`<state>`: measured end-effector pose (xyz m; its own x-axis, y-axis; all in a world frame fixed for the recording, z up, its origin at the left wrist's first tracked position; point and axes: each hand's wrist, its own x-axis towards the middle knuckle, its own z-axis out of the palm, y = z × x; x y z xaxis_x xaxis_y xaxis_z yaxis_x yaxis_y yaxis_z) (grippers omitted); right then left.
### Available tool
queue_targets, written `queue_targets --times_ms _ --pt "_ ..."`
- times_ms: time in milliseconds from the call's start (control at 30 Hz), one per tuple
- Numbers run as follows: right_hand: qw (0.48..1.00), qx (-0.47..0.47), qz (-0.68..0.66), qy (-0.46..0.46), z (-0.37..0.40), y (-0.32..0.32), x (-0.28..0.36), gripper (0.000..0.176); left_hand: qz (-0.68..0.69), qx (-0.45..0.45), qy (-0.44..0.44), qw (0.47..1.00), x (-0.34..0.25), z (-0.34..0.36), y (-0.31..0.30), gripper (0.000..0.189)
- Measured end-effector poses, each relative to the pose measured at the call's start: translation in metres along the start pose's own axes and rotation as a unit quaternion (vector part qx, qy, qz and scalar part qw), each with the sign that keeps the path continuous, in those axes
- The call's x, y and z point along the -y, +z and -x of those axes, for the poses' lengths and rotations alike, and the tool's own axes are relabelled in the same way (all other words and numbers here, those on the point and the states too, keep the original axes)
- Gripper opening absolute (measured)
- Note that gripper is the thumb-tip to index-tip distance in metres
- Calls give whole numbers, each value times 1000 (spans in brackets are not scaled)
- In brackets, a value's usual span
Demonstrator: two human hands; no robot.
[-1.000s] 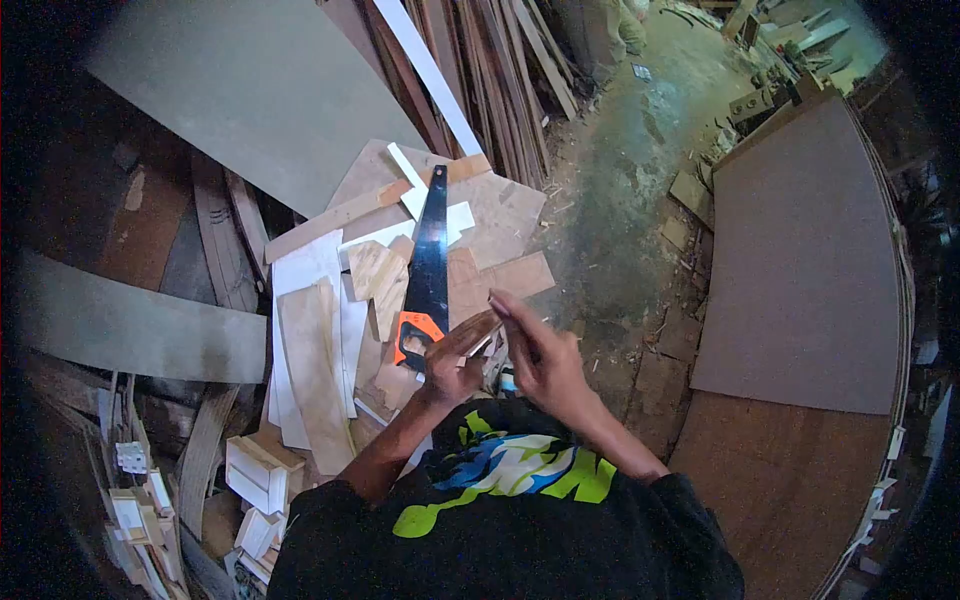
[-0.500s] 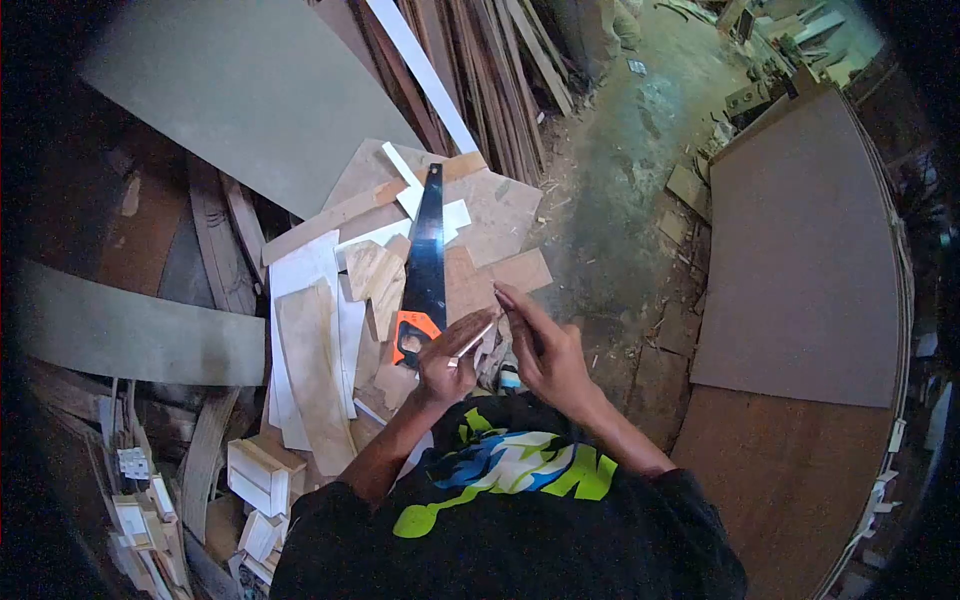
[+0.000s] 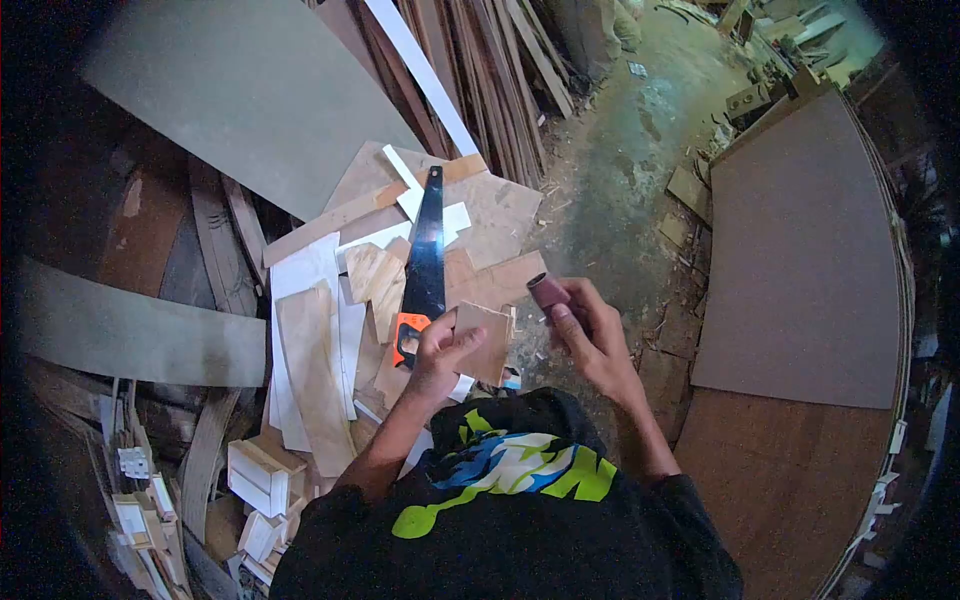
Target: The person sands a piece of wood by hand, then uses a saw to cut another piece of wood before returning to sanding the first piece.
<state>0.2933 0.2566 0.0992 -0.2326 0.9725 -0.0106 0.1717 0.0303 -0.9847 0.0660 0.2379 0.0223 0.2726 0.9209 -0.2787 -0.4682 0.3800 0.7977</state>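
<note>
A small flat piece of wood is gripped by my left hand, with the thumb lying across its face. To its right, my right hand holds a reddish-brown rolled sheet, apparently sandpaper, between thumb and fingers. The roll and the wood are apart. Just beyond my left hand lies a handsaw, its dark blade pointing away and its orange-and-black handle close to my fingers. Beneath the saw are scraps of board, among them a light wood offcut.
White strips and a long pale board lie on the work pile. A large grey panel leans at the upper left. Stacked sheets stand on the right. Small wooden boxes sit lower left.
My hands have moved apart. The wood in my left hand has turned from edge-on to show its flat face. My right hand has shifted right, and the brown roll now shows in it.
</note>
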Motion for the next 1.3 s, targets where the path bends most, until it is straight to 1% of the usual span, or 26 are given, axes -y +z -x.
queue_targets --times_ms 100,133,200,233,267,300,367,400,500,600,700,833,1000,1100,1200,1300 --pt "999 35 -21 -19 -2 1 0 27 -8 1 5 1000 -2 -1 4 33" --pt "999 34 10 -34 -1 1 -2 25 -8 9 3 1000 -4 0 5 34" --pt "996 53 17 -73 -2 2 0 23 -7 25 -2 1000 -10 3 9 35" --pt "994 63 20 -92 -2 4 4 22 4 40 -13 999 -12 3 10 37" --pt "994 88 25 -67 -1 2 13 21 15 57 -24 998 -14 4 12 39" --pt "991 92 37 -87 -2 5 13 22 26 73 -36 996 -15 6 12 41" --pt "985 100 61 -128 -5 9 13 22 2 93 -25 995 -16 7 13 44" --pt "985 113 60 -119 -6 9 15 23 -2 96 -24 995 -17 7 13 44" --pt "983 118 31 -134 -10 14 5 22 7 89 -35 995 -17 10 15 45" --pt "987 123 7 -107 -11 16 4 21 15 97 -31 995 -15 9 9 45" --pt "985 124 20 -120 -5 11 2 20 0 111 -18 994 -13 11 3 44" --pt "985 127 17 -114 -4 8 3 22 2 91 -12 996 -11 9 1 43" --pt "989 113 15 -96 -10 18 4 21 -26 99 -1 995 -16 5 2 41" --pt "985 106 11 -133 -6 10 5 21 -36 85 3 996 -21 7 -2 41" --pt "982 108 8 -155 -6 18 -1 19 -38 77 17 996 -16 4 -9 42" --pt "991 75 -46 -96 -6 20 7 15 -35 65 6 997 -30 5 -4 45"
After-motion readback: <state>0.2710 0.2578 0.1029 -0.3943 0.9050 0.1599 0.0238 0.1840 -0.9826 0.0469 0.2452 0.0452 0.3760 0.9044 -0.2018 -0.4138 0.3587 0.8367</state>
